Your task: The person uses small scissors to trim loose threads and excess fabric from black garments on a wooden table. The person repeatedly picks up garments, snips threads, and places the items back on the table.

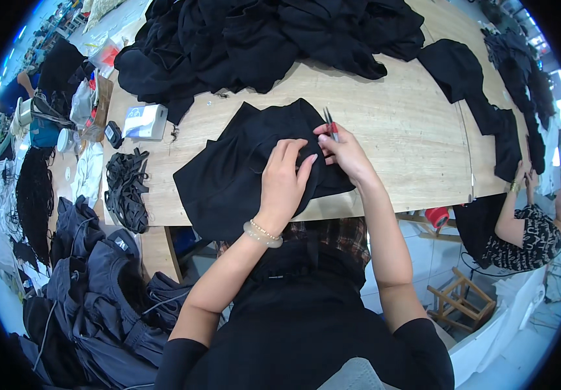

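My left hand (285, 184) lies curled over the black garment (241, 172), fingers bent and pinching up a fold of it near the middle of the worktop (397, 136). My right hand (344, 155) is closed around a small pair of thread snips (329, 123), red at the handle, blades pointing to the far side just above the cloth. The garment is spread flat at the near edge of the worktop, one corner hanging over toward my lap.

The risk, as I judge it, is the blades — black thread on black fabric is hard to see, and a careless nip could cut the cloth itself. My left fingertips sit right beside the points, so they could get caught too. The overhanging corner may drag the piece off the edge if I let go. The big heap of black garments (274, 39) at the far side lies close enough to snag.
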The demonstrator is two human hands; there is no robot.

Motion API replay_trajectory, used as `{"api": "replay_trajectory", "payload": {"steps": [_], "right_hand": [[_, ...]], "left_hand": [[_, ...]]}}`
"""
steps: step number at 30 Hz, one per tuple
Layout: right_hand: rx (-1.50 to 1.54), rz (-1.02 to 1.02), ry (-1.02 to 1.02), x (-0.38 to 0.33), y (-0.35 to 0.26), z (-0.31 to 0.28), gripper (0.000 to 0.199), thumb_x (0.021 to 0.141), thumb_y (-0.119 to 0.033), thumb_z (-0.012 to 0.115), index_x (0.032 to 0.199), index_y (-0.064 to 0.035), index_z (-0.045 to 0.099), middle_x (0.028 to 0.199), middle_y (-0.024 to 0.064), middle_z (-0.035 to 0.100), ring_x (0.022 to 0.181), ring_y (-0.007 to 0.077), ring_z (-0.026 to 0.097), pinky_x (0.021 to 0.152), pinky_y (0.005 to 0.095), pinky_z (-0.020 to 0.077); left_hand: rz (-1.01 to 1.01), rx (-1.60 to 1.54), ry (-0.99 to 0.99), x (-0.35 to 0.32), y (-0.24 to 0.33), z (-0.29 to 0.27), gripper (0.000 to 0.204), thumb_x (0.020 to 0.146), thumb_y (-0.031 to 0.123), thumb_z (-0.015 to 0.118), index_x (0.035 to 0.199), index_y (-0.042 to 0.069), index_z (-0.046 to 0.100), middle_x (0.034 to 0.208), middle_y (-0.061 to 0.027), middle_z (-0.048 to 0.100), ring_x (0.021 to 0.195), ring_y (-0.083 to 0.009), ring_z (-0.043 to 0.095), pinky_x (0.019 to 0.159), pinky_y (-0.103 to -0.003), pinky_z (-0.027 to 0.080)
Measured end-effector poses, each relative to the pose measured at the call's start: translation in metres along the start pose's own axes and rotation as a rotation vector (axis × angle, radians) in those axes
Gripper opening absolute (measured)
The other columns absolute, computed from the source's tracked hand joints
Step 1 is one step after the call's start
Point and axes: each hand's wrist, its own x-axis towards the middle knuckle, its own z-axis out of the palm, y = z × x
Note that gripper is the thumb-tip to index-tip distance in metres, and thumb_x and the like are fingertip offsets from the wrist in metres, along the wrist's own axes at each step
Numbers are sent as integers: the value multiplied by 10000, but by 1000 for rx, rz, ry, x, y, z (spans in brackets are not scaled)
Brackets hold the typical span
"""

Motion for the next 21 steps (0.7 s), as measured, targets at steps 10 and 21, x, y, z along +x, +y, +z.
{"api": "replay_trajectory", "payload": {"steps": [10,21], "right_hand": [[475,-30,-80,-26,4,12,354,913,-65,657,1257,-84,578,838,-88,502,735,10,428,644,183,340],[651,74,-76,-43,2,15,350,901,-46,648,1245,-53,588,1018,-13,531,940,72,454,843,227,369]], "left_hand": [[-162,-324,-47,-7,-4,-5,339,813,-27,736,1136,4,639,939,-67,566,748,-117,628,615,-237,525],[-130,-541,-66,-12,-18,-3,157,856,-55,682,999,-13,733,905,-43,568,718,-101,626,637,-219,540]]}}
